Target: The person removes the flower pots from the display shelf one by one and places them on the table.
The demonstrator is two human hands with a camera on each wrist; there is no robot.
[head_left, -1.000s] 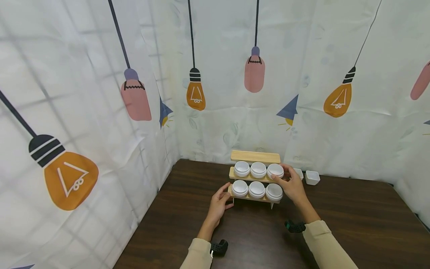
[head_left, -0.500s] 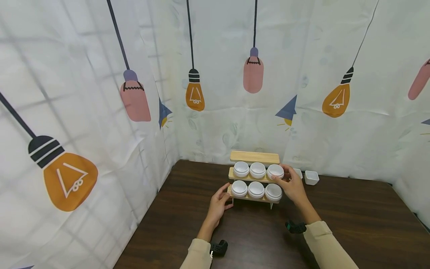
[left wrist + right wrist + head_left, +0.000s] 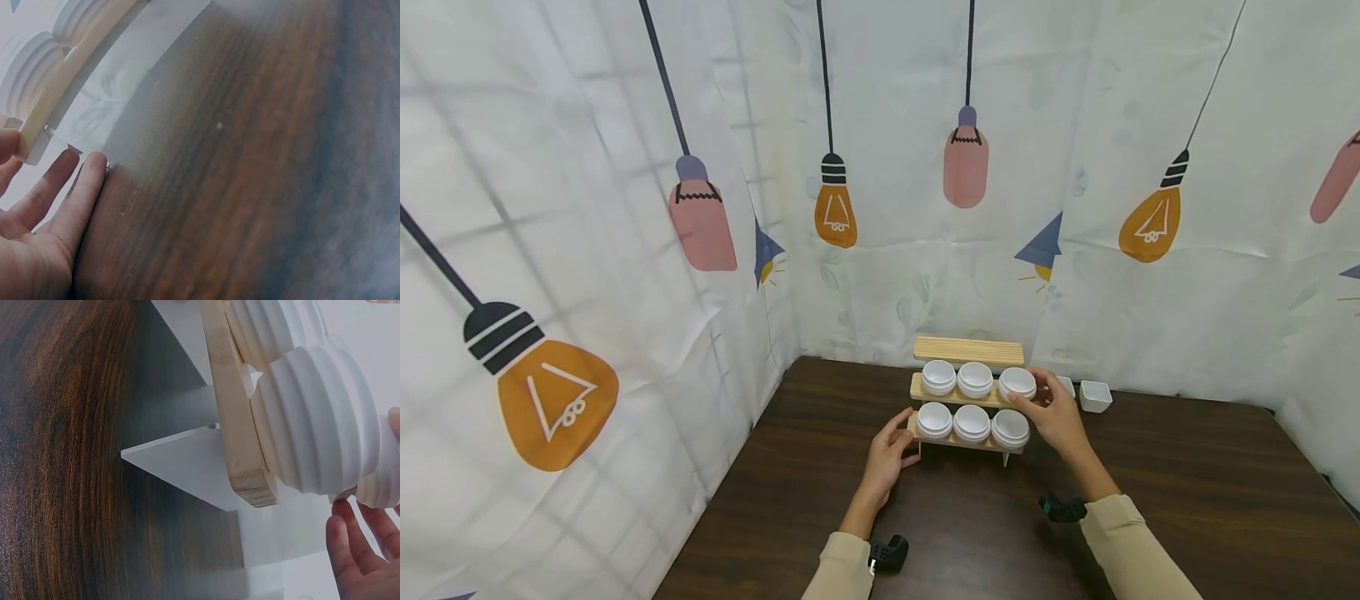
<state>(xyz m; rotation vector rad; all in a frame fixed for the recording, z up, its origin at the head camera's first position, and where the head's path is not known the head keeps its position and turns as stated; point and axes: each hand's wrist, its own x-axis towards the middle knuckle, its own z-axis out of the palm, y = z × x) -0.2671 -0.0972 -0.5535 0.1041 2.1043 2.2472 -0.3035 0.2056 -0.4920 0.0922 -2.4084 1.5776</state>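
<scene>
In the head view, a tiered stand [image 3: 967, 350] with wooden shelves and white legs stands at the back of the table. Small round white bowls line its middle and lower shelves, three on each. My left hand [image 3: 886, 458] grips the left end of the lower shelf, its thumb at the board's edge; in the left wrist view, two fingers reach out below the board. My right hand [image 3: 1055, 415] holds the rightmost bowl [image 3: 1017, 381] of the middle shelf between thumb and fingers. The right wrist view shows the lower right bowl [image 3: 319, 419], ridged, on its board.
Two small square white dishes, one [image 3: 1096, 397] partly beside the other, stand right of the stand; my right hand partly hides the nearer one. A patterned curtain [image 3: 880, 292] hangs behind the dark wooden table [image 3: 1210, 483] and along its left side.
The rightmost bowl of the middle shelf has shifted slightly right, with my right hand on it. My left hand and the stand stay in place.
</scene>
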